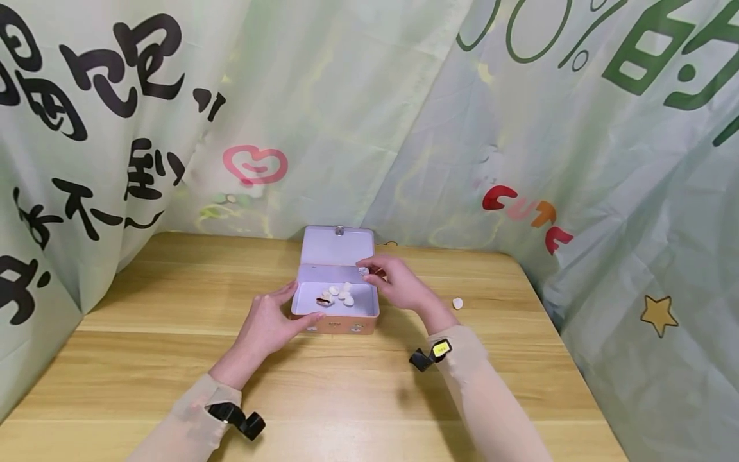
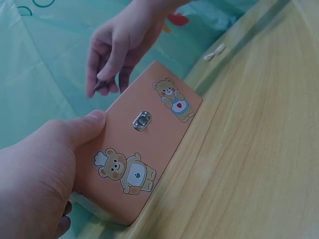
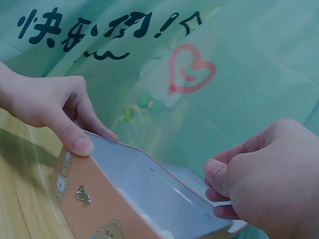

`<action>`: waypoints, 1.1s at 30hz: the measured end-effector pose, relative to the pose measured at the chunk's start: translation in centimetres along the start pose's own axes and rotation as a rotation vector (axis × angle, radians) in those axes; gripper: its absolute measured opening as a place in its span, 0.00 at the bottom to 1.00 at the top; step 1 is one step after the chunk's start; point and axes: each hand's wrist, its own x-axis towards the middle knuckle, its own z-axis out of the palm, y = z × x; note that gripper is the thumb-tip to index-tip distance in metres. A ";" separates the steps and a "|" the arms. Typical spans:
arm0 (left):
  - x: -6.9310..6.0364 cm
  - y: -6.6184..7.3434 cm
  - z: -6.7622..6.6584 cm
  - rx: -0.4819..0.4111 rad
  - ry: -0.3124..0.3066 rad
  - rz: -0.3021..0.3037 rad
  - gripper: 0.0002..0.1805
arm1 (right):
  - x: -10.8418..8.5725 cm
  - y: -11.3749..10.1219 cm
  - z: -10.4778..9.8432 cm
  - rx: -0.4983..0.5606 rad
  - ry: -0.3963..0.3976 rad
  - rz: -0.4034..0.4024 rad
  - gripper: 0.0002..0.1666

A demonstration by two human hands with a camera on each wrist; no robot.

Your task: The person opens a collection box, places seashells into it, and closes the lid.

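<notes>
Just right of center in the head view, thumb and fingers of the right hand [image 1: 398, 282] drawn together in a pinch on a small greyish piece [image 1: 363, 271], close by the right edge of a rectangular box [image 1: 344, 326]. Lower left of that, left hand [image 1: 268, 321] gripping the box at its left side, thumb and fingers set wide around the near corner. Smooth walls and rounded corners on the box at mid-frame, salmon-orange outside, pale lavender inside, flat lid [image 1: 337, 247] tipped back toward the top of the frame. On the front, in the left wrist view, printed bears [image 2: 137, 174] flanking a shiny metal clasp [image 2: 142, 121]. Inside, a loose cluster of small rounded white pieces [image 1: 349, 300], plus a brown-edged piece [image 1: 324, 299], shell-like, at left. Right of center, well apart on the wood-grained desk [image 1: 346, 385], a loose white piece [image 1: 458, 303]. Across the top, a creased, pale green curtain [image 1: 346, 96] with a pink heart outline [image 1: 255, 165]. Toward the bottom corners, thin beige sleeves [image 1: 487, 391].
</notes>
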 end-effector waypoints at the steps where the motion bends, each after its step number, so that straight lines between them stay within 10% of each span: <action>1: 0.0 0.0 0.0 0.001 -0.002 -0.002 0.57 | 0.3 0.0 0.3 0.004 -0.009 0.002 0.18; 33: -0.1 -0.2 0.0 -0.007 0.018 0.036 0.53 | 3.4 -0.6 3.7 -0.040 -0.199 -0.015 0.18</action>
